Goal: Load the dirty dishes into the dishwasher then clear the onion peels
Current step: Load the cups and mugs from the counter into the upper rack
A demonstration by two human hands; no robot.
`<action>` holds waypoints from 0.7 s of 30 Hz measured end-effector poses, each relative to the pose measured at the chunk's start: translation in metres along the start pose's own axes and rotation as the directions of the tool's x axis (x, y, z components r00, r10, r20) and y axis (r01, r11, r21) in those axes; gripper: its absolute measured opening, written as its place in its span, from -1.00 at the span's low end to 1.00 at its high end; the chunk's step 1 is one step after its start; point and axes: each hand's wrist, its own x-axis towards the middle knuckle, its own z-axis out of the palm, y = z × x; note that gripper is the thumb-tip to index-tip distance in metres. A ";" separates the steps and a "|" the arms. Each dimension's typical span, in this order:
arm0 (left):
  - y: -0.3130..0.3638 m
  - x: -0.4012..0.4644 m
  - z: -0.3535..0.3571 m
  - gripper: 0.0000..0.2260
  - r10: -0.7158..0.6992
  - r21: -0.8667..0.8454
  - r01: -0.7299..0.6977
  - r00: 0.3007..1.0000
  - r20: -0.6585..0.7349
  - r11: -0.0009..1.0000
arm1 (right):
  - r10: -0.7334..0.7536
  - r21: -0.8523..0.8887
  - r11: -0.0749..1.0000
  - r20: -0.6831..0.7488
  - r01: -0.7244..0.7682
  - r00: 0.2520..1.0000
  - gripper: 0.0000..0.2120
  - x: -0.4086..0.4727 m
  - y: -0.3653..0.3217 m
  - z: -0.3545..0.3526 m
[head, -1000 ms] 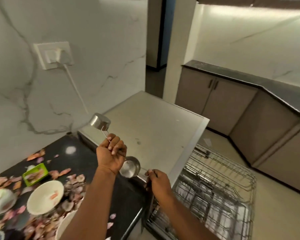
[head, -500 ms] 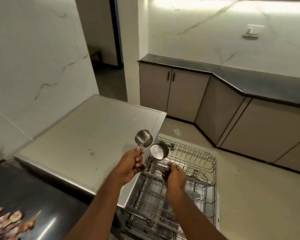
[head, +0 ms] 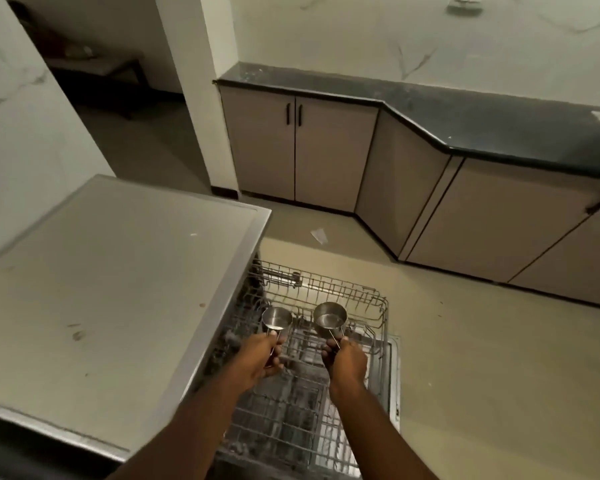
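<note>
My left hand (head: 260, 355) grips the wire handle of a small steel measuring cup (head: 276, 318). My right hand (head: 347, 358) grips the handle of a slightly larger steel measuring cup (head: 329, 319). Both cups are upright and held over the pulled-out wire dishwasher rack (head: 368, 303), the left one near the rack's left side by the dishwasher body. The rack's wire tines show below the cups; no dishes can be made out in it. The onion peels are out of view.
The dishwasher's flat grey top (head: 111, 282) fills the left. Its lowered door (head: 394, 375) lies under the rack. Beige cabinets (head: 326, 150) under a black counter (head: 482, 116) run along the far side. A scrap of paper (head: 319, 235) lies on the floor.
My view has swung right from the counter with peels to the open dishwasher. Both hands have carried the cups forward and down over the rack, and the cups now stand side by side.
</note>
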 end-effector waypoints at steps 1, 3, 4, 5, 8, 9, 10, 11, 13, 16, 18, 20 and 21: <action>-0.003 0.005 0.004 -0.72 -0.031 0.020 0.031 1.000 0.006 0.999 | 0.023 0.001 1.000 -0.024 -0.023 0.999 -0.78 0.010 -0.002 -0.003; -0.006 0.012 0.006 -0.72 -0.063 0.070 0.062 0.998 0.015 0.996 | 0.063 0.001 0.998 -0.044 -0.063 0.997 -0.80 0.026 -0.007 -0.006; -0.007 0.016 0.008 -0.72 -0.072 0.101 0.070 0.997 0.018 0.992 | 0.084 -0.003 0.996 -0.049 -0.084 0.995 -0.81 0.035 -0.011 -0.006; -0.007 0.020 0.008 -0.73 -0.079 0.137 0.076 0.997 0.019 0.988 | 0.102 -0.007 0.995 -0.059 -0.102 0.993 -0.82 0.046 -0.013 -0.006; -0.011 0.032 0.007 -0.72 -0.102 0.214 0.095 0.995 0.023 0.972 | 0.128 -0.028 0.991 -0.075 -0.130 0.989 -0.82 0.075 -0.020 -0.002; -0.011 0.037 0.006 -0.70 -0.109 0.225 0.102 0.994 0.022 0.969 | 0.135 -0.039 0.990 -0.077 -0.138 0.988 -0.82 0.085 -0.023 0.001; -0.012 0.042 0.006 -0.68 -0.115 0.230 0.107 0.993 0.020 0.967 | 0.141 -0.050 0.988 -0.081 -0.145 0.987 -0.81 0.096 -0.026 0.004; -0.013 0.046 0.005 -0.67 -0.119 0.230 0.112 0.993 0.018 0.967 | 0.145 -0.059 0.987 -0.089 -0.150 0.985 -0.80 0.106 -0.028 0.007; -0.015 0.051 0.002 -0.67 -0.121 0.230 0.113 0.992 0.021 0.967 | 0.155 -0.068 0.984 -0.107 -0.163 0.982 -0.81 0.122 -0.032 0.013; -0.015 0.060 0.000 -0.67 -0.122 0.238 0.115 0.992 0.015 0.965 | 0.178 -0.065 0.981 -0.091 -0.184 0.980 -0.87 0.145 -0.035 0.020; -0.015 0.062 -0.001 -0.67 -0.122 0.240 0.117 0.992 0.009 0.964 | 0.186 -0.059 0.980 -0.073 -0.190 0.980 -0.88 0.157 -0.035 0.023; -0.015 0.064 0.000 -0.67 -0.125 0.232 0.124 0.992 -0.007 0.965 | 0.202 -0.062 0.977 -0.055 -0.205 0.978 -0.87 0.169 -0.037 0.025; -0.017 0.066 -0.001 -0.67 -0.130 0.228 0.131 0.991 -0.018 0.965 | 0.213 -0.069 0.974 -0.043 -0.216 0.976 -0.87 0.174 -0.037 0.026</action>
